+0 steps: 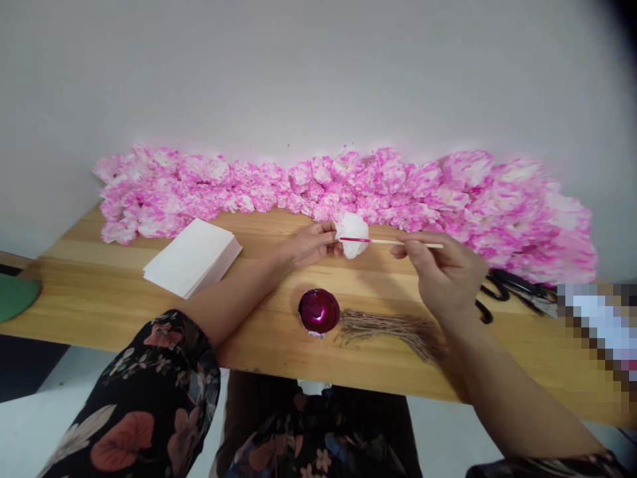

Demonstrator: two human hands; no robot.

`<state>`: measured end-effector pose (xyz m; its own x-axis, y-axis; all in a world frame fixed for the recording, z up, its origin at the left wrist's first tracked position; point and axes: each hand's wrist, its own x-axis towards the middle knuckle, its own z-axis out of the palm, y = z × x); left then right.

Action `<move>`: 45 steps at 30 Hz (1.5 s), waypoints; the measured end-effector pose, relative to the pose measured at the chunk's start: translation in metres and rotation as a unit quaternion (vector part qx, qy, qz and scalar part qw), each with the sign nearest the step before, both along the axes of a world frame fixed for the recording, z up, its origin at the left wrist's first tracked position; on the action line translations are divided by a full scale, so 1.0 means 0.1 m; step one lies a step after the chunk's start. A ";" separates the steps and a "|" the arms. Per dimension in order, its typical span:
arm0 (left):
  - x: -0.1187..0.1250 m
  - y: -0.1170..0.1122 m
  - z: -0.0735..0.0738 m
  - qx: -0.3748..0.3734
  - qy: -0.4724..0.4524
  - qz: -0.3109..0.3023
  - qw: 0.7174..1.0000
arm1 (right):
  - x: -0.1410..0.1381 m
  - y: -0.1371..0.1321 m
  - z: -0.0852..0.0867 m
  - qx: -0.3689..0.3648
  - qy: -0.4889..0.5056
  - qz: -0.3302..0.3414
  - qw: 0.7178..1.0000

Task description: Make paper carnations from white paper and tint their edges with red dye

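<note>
My left hand [314, 244] is closed on a white tissue-paper flower [354, 249], held by its left side above the table. Between the fingers and thumb of my right hand [445, 269] is a thin wooden stick [391, 243], lying nearly level. Its left end is stained dark pink and crosses in front of the flower; whether it touches the paper I cannot tell. Below my hands stands a small cup of magenta liquid [319, 311]. Just right of the cup lies a bundle of thin brown twine-like strands [393, 326].
Many pink-and-white paper flowers [259, 186] line the table's back edge by the wall. A stack of white paper [192, 255] lies at left, near my forearm. Black-handled scissors [520, 287] rest at right, beside a pixelated object [600, 325]. Something green [17, 297] shows at far left.
</note>
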<state>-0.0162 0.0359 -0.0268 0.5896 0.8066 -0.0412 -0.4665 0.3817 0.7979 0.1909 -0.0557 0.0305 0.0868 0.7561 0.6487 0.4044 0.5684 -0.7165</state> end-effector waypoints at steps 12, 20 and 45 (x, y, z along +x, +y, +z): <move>0.00 -0.02 0.04 -0.011 -0.004 0.010 1.000 | 0.04 0.07 -0.01 0.019 0.091 -0.009 0.996; 0.00 -0.03 0.03 -0.015 0.000 0.013 1.000 | 0.01 0.05 -0.01 -0.002 0.047 -0.022 0.999; 0.00 0.01 -0.01 -0.012 -0.009 0.010 1.000 | 0.01 0.04 -0.02 0.001 0.031 -0.025 0.999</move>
<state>-0.0165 0.0368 -0.0273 0.5743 0.8171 -0.0495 -0.4890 0.3909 0.7798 0.1915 -0.0514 0.0288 0.1646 0.7479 0.6431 0.3876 0.5505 -0.7394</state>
